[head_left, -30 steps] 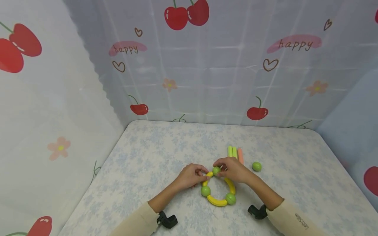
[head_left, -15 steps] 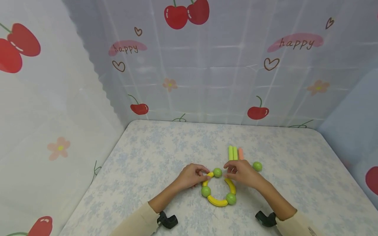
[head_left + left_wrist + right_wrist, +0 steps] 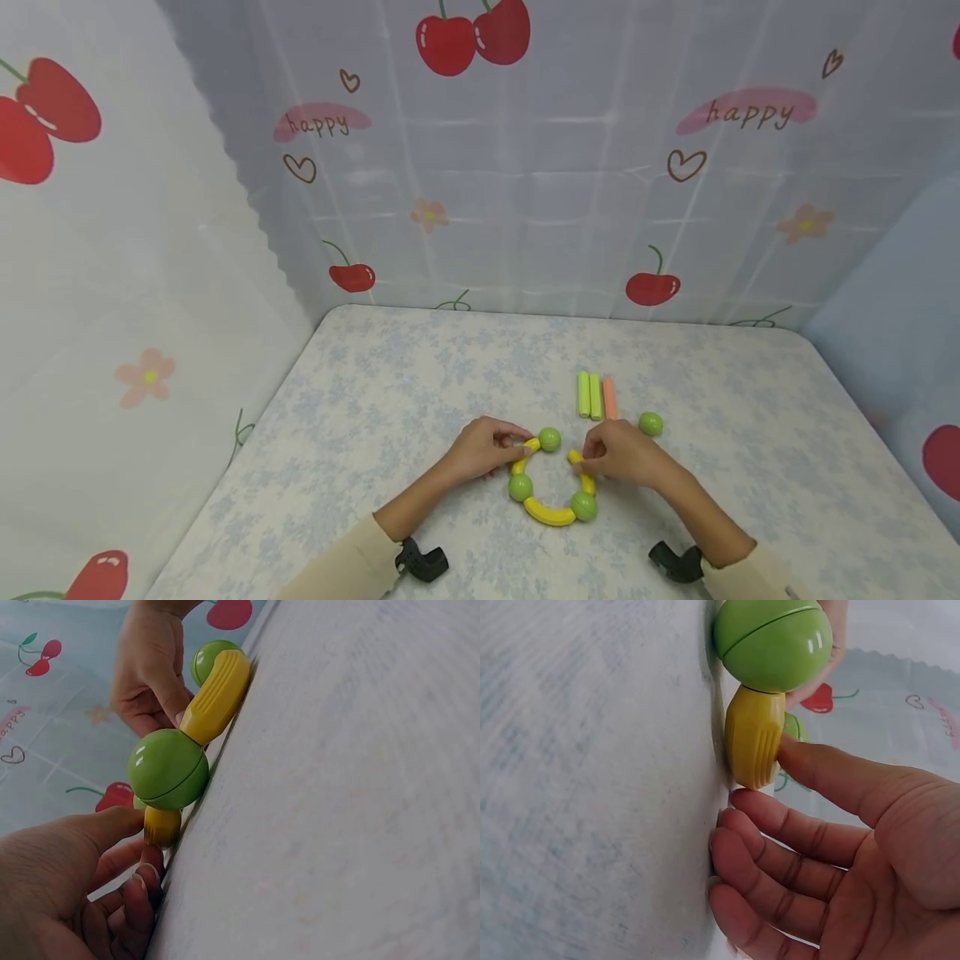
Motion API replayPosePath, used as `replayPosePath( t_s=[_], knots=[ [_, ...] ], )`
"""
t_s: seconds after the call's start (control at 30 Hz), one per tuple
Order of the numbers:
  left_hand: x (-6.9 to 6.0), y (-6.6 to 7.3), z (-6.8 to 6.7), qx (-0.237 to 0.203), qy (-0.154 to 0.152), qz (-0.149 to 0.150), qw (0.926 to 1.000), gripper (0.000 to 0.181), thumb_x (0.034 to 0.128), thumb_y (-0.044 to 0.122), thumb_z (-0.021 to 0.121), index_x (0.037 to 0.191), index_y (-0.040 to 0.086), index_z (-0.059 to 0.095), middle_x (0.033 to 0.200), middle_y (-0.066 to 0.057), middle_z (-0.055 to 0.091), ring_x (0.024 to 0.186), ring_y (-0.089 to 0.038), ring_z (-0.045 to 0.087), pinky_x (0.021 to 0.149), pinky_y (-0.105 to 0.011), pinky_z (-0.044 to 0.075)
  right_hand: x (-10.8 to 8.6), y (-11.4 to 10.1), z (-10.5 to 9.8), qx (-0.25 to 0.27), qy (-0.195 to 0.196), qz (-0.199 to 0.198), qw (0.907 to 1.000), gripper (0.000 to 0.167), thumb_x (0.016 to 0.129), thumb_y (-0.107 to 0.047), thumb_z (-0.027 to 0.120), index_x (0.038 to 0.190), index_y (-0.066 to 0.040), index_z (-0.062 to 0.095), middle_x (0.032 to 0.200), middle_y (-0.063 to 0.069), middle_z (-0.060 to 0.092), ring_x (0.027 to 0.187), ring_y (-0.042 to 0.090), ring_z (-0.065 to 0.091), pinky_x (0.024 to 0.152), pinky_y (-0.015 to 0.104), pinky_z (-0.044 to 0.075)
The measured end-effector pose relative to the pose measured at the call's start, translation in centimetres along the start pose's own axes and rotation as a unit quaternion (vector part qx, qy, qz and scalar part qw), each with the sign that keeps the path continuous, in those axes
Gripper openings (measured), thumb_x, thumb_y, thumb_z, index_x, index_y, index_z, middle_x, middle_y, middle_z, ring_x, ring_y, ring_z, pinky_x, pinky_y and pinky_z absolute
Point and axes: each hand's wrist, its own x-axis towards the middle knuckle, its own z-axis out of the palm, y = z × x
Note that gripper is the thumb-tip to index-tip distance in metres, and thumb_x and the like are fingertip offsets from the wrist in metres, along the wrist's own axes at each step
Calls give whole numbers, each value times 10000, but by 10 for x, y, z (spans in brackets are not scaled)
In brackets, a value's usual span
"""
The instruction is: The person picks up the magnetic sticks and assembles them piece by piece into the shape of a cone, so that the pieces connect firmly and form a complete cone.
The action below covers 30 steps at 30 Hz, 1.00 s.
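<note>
On the table lies a broken ring of yellow curved rods and green balls, with a gap at the top right. My left hand (image 3: 480, 448) pinches the left curved rod (image 3: 162, 826) between thumb and fingers. One green ball (image 3: 550, 439) caps that rod's upper end; another green ball (image 3: 521, 487) joins its lower end to the bottom curved rod (image 3: 549, 513). Across the ring, my right hand (image 3: 626, 452) holds the right curved rod (image 3: 754, 739), thumb on one side and index finger on the other. A green ball (image 3: 583, 506) joins this rod to the bottom one.
Behind the ring lie two light-green straight rods (image 3: 589, 396) side by side and an orange rod (image 3: 610, 398). A loose green ball (image 3: 651, 424) sits beyond my right hand. The patterned table (image 3: 420, 358) meets a cherry-print curtain (image 3: 510, 233) at its far edge.
My right hand has let go of the top green ball, moved right, and taken hold of the right curved rod. My left hand stays on the left rod.
</note>
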Motion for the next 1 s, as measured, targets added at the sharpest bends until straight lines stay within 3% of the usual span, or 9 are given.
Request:
replayPosePath(
  t_s=[0.33,0.47,1.0],
  knots=[
    [0,2,-1,64,-174,114,9998,224,920,315,778,1123,221,790,700,66,656,385,-81,450,363,-239,422,1,1,6,-293,422,123,9986,223,858,-213,832,723,-167,662,600,-86,563,530,86,507,472,245,426],
    [0,-1,0,-129,-302,223,9992,226,928,293,772,1133,198,783,703,47,667,376,-84,442,363,-235,417,1,1,8,-390,542,61,9977,209,849,-210,840,736,-166,670,619,-91,561,545,85,502,484,246,426],
    [1,-6,-4,-609,-719,302,9951,283,935,274,766,1189,148,760,728,9,692,422,-111,507,411,-244,459,3,1,7,-292,486,-7,9984,170,860,-220,834,779,-159,697,638,-84,580,558,86,517,498,249,438]
  ],
)
